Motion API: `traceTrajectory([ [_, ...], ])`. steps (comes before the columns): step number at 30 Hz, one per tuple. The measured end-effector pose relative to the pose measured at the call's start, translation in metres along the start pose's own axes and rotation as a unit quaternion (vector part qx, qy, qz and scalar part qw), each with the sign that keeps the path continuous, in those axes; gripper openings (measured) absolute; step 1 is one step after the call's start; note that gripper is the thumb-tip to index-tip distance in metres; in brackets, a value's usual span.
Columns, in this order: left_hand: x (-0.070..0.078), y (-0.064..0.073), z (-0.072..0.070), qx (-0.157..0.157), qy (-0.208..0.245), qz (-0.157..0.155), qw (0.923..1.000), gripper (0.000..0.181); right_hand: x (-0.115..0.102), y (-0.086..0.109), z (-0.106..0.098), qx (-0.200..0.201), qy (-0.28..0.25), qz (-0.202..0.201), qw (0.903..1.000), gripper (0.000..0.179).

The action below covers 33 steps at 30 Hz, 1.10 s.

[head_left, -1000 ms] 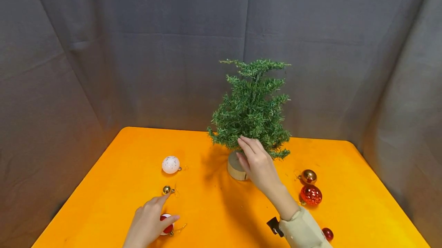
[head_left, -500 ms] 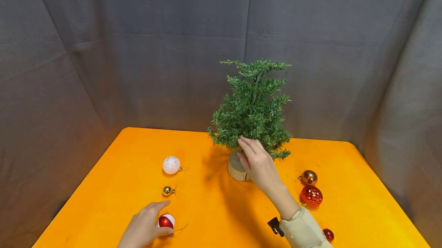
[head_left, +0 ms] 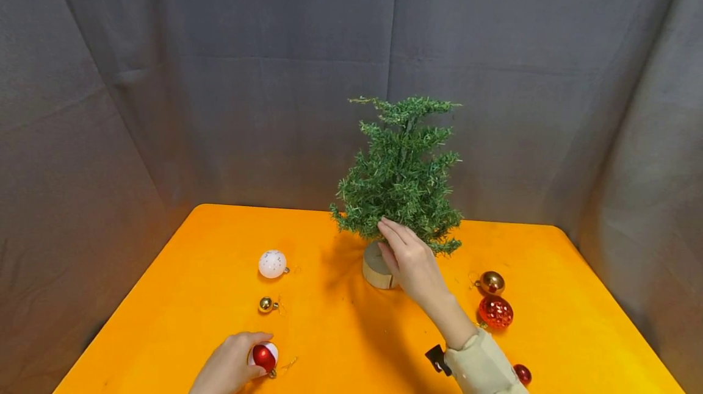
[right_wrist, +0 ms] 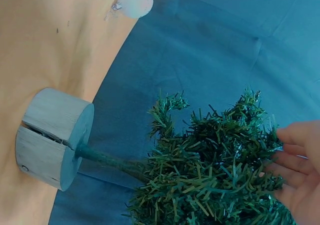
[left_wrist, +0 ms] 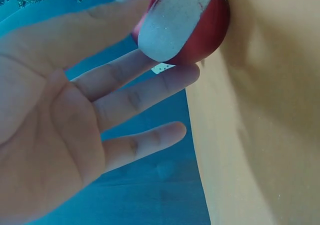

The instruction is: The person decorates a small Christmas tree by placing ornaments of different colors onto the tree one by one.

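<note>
A red-and-white Christmas bauble (head_left: 264, 357) lies near the front left of the table, its gold cord trailing to the right. My left hand (head_left: 230, 362) pinches it between thumb and fingers. In the left wrist view the bauble (left_wrist: 192, 27) touches the thumb and fingertips, while the lower fingers stretch out free. A small green artificial Christmas tree (head_left: 403, 174) stands upright on a round wooden base (head_left: 379, 267). My right hand (head_left: 412, 260) is at its lower front branches, thumb apart from the fingers. The right wrist view has those fingertips (right_wrist: 285, 172) against the foliage.
Beyond the left hand lie a small gold bauble (head_left: 266, 304) and a speckled white bauble (head_left: 272, 264). On the right are a bronze bauble (head_left: 492, 283), a textured red one (head_left: 496, 312) and a small red one (head_left: 522, 374). Grey curtains (head_left: 285, 77) surround the orange table (head_left: 329, 333).
My left hand has drawn back from near the small gold bauble and closed its thumb and fingers around the red-and-white bauble. The right hand stays at the tree.
</note>
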<state>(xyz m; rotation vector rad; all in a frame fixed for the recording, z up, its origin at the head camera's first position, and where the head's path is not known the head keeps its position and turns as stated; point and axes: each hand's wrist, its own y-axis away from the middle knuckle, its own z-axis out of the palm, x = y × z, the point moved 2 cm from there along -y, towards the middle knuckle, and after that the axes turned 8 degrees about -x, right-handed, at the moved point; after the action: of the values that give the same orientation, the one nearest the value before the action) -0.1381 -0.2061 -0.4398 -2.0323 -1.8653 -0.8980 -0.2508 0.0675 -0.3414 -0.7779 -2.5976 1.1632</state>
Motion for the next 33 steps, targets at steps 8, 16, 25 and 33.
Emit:
traceTrajectory([
  [8, -0.005, 0.004, 0.002, 0.041, 0.017, 0.018, 0.9988, 0.04, 0.0, -0.003, 0.001, 0.0, -0.003, -0.005, 1.0, 0.039],
  [16, -0.012, 0.006, 0.002, 0.065, 0.024, 0.005, 0.9976, 0.042, -0.001, -0.003, 0.001, -0.001, -0.004, -0.007, 1.0, 0.038],
  [25, -0.024, 0.01, 0.004, 0.068, 0.127, -0.018, 0.9894, 0.043, 0.0, 0.0, 0.0, -0.001, 0.001, -0.003, 1.0, 0.038],
  [33, -0.033, 0.016, 0.006, 0.078, 0.186, -0.016, 0.9793, 0.044, 0.0, 0.0, 0.0, -0.007, 0.001, 0.0, 1.0, 0.038],
])
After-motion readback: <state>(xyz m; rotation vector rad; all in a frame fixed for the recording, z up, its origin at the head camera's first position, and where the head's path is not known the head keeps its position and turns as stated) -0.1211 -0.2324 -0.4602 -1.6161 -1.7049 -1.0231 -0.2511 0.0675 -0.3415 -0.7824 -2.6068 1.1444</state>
